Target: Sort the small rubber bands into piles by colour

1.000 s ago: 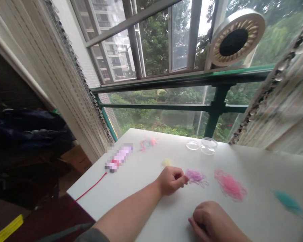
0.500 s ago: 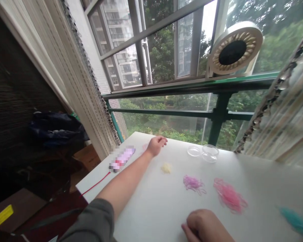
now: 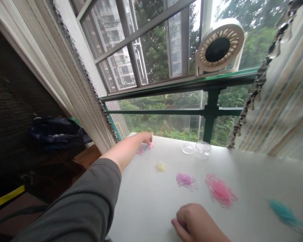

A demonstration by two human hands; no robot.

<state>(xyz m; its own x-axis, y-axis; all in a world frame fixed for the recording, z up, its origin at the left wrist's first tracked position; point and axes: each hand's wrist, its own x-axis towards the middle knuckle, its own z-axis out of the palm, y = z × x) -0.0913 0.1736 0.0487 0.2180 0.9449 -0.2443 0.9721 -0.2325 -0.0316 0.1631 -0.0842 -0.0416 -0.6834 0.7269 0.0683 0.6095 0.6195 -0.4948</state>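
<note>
Seen from my distant post through the head camera, the left arm, in a grey sleeve [image 3: 91,191], stretches forward across the left of a white tabletop [image 3: 143,205]. Its forearm slants away toward the far edge, and the left hand [image 3: 146,138] bends at the wrist, fingers pointing down at a mixed pink-and-bluish pile [image 3: 141,149] of thin loops. I cannot tell whether that grip is spread or pinching a loop, as the fingertips are small and partly hidden. The right hand [image 3: 194,218] lies near the front, knuckles up, its grip curled into a loose fist; I see nothing in it.

Between the hands, from left to right, come a small pale yellow pile [image 3: 160,166] and a purple pile [image 3: 185,180]. Farther right lie a larger pink pile [image 3: 221,191] and a teal bundle [image 3: 284,211]. Clear round dishes [image 3: 202,154] sit near the far edge.

A second ago the left hand was at the purple pile; half a second ago it was near the far edge, fingers outstretched, just right of the mixed pile. Now it is directly over that pile. The right hand stays curled at the front.
</note>
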